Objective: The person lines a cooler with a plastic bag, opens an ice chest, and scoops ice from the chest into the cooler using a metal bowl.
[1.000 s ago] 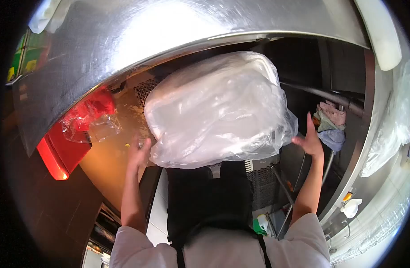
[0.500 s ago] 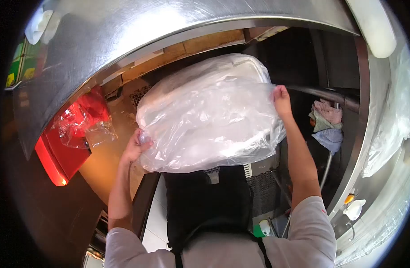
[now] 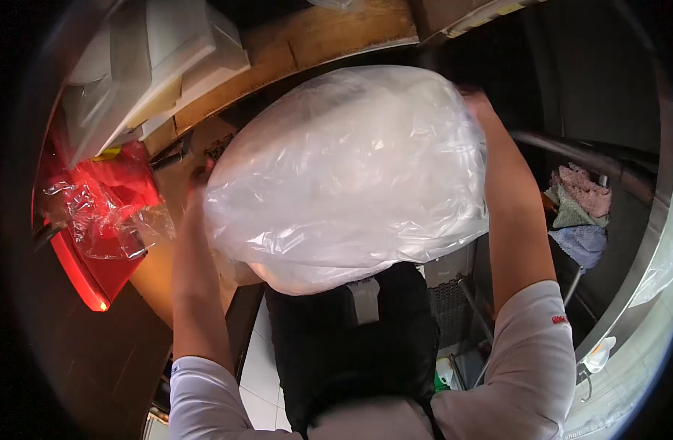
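Note:
A clear plastic bag (image 3: 351,213) is spread over a large, pale, rounded tub-like shape in front of my body. The plastic blurs what lies under it, so I cannot make out its kind. At the bag's far left side, my left hand (image 3: 199,174) is closed on its edge, dark and partly hidden. My right hand (image 3: 478,103) grips the far right corner, its fingertips mostly behind the plastic. Both forearms reach along the sides of the bag. Its near edge hangs above my black apron (image 3: 351,337).
A red box (image 3: 94,275) with red and clear plastic wrapping (image 3: 120,191) stands on the left. White containers (image 3: 145,59) are on the shelf at the upper left. Cloths (image 3: 580,205) hang on a metal bar (image 3: 593,158) at the right.
Both hands have moved forward along the sides of the bag, away from my body. The plastic now covers the far rim of the pale shape. My view has shifted under the metal counter.

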The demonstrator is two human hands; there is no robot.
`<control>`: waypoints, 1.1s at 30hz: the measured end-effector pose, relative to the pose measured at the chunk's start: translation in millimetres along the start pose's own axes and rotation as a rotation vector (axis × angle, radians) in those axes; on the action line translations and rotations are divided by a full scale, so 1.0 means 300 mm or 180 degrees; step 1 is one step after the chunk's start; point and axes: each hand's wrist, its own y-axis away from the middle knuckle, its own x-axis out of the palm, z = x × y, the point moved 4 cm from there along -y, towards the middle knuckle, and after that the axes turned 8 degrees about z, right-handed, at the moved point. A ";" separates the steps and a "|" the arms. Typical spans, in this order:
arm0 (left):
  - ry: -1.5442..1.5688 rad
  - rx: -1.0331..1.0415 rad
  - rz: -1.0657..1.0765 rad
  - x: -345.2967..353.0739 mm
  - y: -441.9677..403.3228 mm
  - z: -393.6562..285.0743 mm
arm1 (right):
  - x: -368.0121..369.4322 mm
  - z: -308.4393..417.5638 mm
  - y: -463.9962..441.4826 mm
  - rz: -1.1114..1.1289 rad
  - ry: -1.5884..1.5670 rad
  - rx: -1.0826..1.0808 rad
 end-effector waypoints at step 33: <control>-0.1375 0.0695 0.2159 0.157 1.187 -0.240 | 0.046 0.121 1.806 -0.2354 -0.0625 0.0172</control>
